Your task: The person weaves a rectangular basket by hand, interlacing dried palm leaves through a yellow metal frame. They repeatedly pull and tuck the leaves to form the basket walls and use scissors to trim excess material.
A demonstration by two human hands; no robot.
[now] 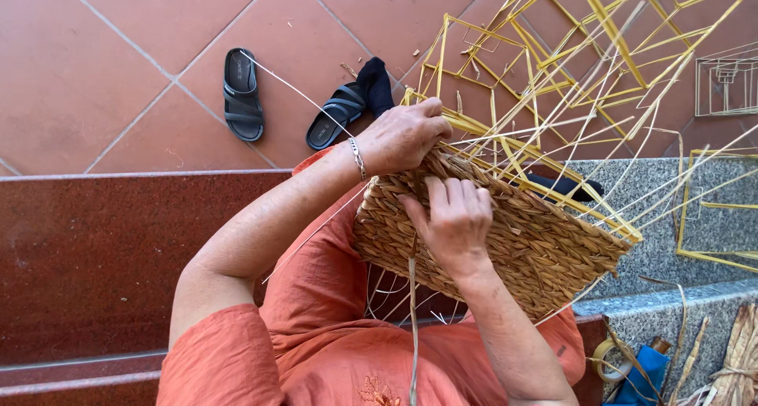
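While the basket (505, 232) rests tilted across the lap, w/ its woven side facing up, both hands work at its upper edge, close together but not touching. Left hand (404, 135) is curled over the rim near the top corner, fingers closed on the weave, apparently to steady the piece. Right hand (454, 217) lies flat on the woven panel just below, fingers pressed to the strands; whether it pinches one cannot be told. A loose strand (413, 327) hangs from under the right hand toward the knees. Yellow frame (553, 82) w/ unwoven stakes projects from the rim, away from the body. Tilt keeps the working edge w/in reach. On the tile floor (118, 59) beyond: two sandals (242, 94), well apart from the basket. Tape roll (612, 359) sits lower right.
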